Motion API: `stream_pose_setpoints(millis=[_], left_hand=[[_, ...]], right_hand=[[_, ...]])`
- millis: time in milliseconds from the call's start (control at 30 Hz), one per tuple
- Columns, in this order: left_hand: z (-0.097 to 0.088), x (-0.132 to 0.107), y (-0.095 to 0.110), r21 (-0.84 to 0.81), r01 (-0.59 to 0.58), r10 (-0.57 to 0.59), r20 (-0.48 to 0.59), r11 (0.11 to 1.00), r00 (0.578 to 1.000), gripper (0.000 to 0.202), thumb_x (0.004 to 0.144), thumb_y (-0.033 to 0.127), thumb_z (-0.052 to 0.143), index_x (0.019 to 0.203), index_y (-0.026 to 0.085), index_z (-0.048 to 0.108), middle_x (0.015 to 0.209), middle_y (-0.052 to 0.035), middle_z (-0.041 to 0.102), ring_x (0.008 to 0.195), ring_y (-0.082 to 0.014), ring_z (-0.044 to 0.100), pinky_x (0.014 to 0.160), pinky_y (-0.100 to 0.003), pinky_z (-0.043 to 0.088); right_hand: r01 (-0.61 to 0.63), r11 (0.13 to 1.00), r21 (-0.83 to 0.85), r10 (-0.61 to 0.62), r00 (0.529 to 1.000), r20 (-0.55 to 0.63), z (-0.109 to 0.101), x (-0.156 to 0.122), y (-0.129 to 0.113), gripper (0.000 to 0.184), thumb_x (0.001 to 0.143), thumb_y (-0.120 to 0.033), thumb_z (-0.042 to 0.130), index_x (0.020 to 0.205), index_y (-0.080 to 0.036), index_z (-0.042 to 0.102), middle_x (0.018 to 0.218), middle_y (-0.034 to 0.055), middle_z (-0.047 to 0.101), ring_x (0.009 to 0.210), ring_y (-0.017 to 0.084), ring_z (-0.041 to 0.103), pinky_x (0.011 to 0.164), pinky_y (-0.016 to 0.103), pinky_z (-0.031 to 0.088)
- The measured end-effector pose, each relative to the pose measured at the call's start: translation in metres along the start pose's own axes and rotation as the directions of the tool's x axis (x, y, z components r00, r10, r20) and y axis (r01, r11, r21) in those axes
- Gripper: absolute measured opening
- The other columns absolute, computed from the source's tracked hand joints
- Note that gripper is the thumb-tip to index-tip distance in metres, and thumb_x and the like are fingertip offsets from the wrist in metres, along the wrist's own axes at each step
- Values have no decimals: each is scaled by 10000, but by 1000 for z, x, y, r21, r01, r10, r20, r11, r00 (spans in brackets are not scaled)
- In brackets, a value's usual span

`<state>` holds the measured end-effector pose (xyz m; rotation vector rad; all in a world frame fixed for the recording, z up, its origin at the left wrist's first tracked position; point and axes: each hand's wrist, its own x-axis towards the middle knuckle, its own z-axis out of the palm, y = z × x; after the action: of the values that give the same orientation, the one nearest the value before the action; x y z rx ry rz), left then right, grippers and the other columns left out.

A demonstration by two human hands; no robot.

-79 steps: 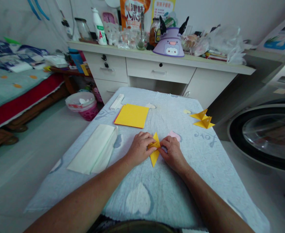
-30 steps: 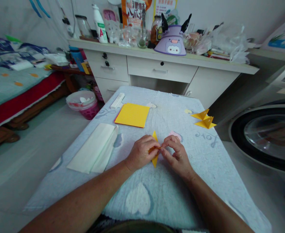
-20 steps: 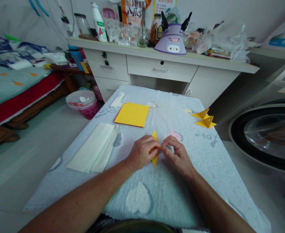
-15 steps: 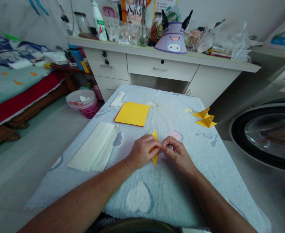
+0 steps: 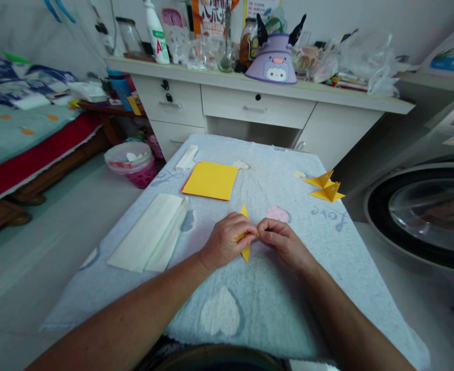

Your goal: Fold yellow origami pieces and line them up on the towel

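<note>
Between my hands is a piece of folded yellow origami paper [image 5: 246,252], its pointed ends showing above and below my fingers. My left hand [image 5: 229,236] is closed on its middle in a pinch. The fingertips of my right hand [image 5: 281,241] are pinched at the small tip that sticks out to the right. My fingers hide most of the folds. Farther off, a stack of square paper [image 5: 210,180], yellow on top with red beneath, lies on the table. At the right edge sit folded yellow paper figures [image 5: 329,191] with pointed wings.
On the left of the cloth-covered table [image 5: 265,314] lie a folded pale cloth or paper [image 5: 149,232] and a small white box [image 5: 187,157]. Behind stands a white cabinet [image 5: 255,105] with cluttered top. A pink bin [image 5: 141,175] is left; a washing machine [image 5: 423,216] is right.
My right fingers have closed more tightly together at the paper's right tip. The folded paper has tilted slightly, while my left hand keeps its pinch.
</note>
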<state>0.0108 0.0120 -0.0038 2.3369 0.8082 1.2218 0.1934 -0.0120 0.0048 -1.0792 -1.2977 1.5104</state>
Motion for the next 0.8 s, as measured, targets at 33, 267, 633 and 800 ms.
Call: stream_pose_setpoints(millis=[33, 267, 633, 800], left_hand=[[0, 0, 0, -3, 0, 0, -1, 1000, 1000, 81, 877, 164, 613, 804, 186, 641, 753, -16, 658, 762, -157, 584, 726, -288, 457], [-1, 0, 0, -80, 33, -34, -7, 996, 999, 60, 862, 143, 628, 819, 177, 651, 775, -24, 662, 778, -156, 598, 737, -283, 467], [0, 0, -1, -209, 152, -145, 46, 966, 988, 92, 820, 89, 634, 802, 175, 661, 820, -18, 655, 778, -130, 615, 709, -234, 472], [0, 0, -2, -243, 173, -160, 75, 954, 984, 100, 813, 83, 618, 802, 173, 660, 824, -23, 669, 778, -132, 624, 697, -229, 475]], right_hand=[[-1, 1000, 4, 1, 1000, 1, -1, 0, 0, 205, 759, -357, 694, 698, -189, 594, 634, -40, 473, 595, 107, 359, 596, 260, 271], [-14, 999, 42, 13, 999, 32, -1, -1, -2, 239, 767, -390, 713, 719, -183, 602, 651, -39, 488, 604, 104, 371, 609, 255, 285], [43, 998, -44, -42, 999, 20, -3, 1, -1, 239, 771, -393, 723, 727, -188, 608, 681, -31, 522, 638, 108, 425, 639, 254, 324], [73, 993, -90, -71, 997, 25, -5, 2, 2, 215, 781, -385, 707, 732, -197, 615, 705, -22, 537, 677, 125, 458, 674, 267, 351]])
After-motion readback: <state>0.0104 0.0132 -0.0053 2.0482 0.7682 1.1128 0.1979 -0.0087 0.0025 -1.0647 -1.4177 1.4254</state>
